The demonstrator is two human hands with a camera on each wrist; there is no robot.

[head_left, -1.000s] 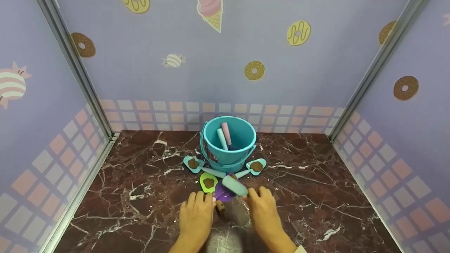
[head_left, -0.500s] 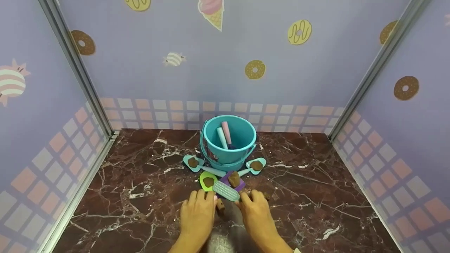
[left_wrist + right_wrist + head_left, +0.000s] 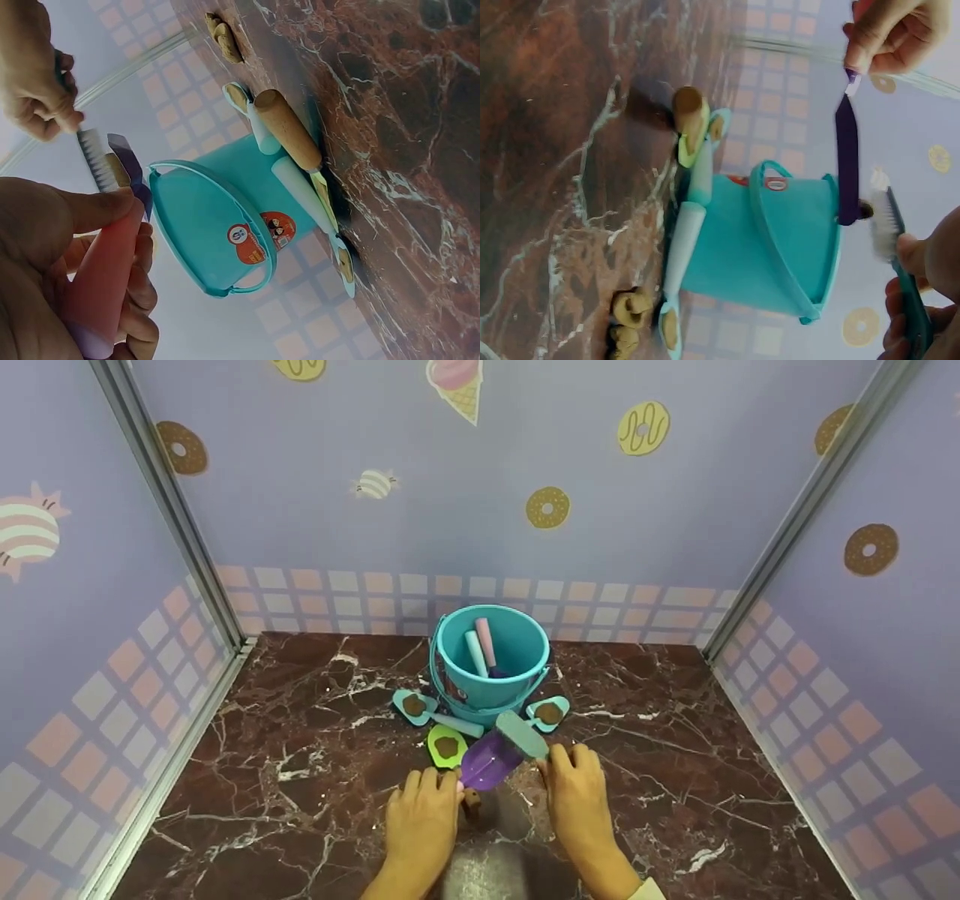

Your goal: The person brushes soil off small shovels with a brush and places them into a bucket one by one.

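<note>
My left hand grips the pink handle of a toy shovel whose purple blade is held above the tabletop. In my right hand is a scrubbing brush with a teal handle and white bristles. The bristles face the blade's far end, where a brown clay-like lump clings; from the head view the brush back hides that lump. Behind both tools stands a turquoise bucket with two handles, one pink and one pale blue, sticking up inside.
Two pale-blue toy shovels lie at the bucket's foot, brown matter on their blades. Nearer lies a green shovel with a brown handle. Loose brown lumps sit on the marbled table. Patterned walls enclose the back and sides.
The brush swung left over the shovel near my left hand, then back right and up to the blade's far end. The purple blade has tilted; my left hand stays nearly in place.
</note>
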